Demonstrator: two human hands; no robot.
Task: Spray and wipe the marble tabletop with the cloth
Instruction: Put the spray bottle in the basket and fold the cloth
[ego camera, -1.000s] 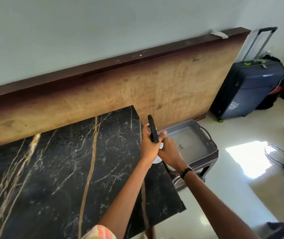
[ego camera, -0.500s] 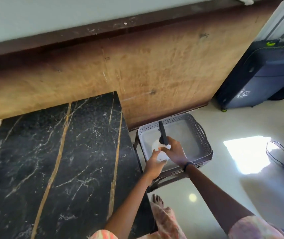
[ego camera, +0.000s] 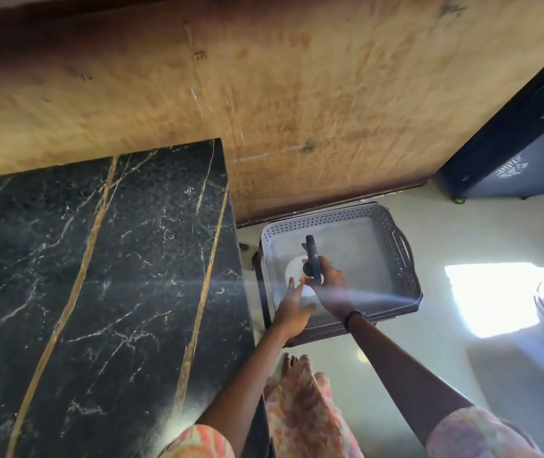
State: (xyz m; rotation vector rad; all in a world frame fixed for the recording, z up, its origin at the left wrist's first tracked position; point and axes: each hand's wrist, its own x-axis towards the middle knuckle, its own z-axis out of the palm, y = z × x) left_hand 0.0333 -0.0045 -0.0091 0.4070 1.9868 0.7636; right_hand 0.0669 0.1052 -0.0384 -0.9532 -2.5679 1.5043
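Observation:
The black marble tabletop (ego camera: 98, 276) with gold veins fills the left half of the view. Right of it, a white spray bottle (ego camera: 295, 267) with a dark trigger head (ego camera: 312, 257) stands inside a grey perforated basket (ego camera: 396, 259). My right hand (ego camera: 330, 282) grips the bottle just under its dark head. My left hand (ego camera: 292, 309) hovers beside the bottle's lower body with its fingers spread, and I cannot tell whether it touches it. No cloth is in view.
The basket sits on a low dark stool (ego camera: 297, 338) beside the table's right edge. A large wooden board (ego camera: 264, 94) leans on the wall behind. A dark blue suitcase (ego camera: 521, 143) stands at the right. A bright sun patch (ego camera: 495, 299) lies on the pale floor.
The bottle has gone from above the table's right corner down into the basket. My left hand has released the bottle and opened; my right hand now holds the bottle. The camera tilted down.

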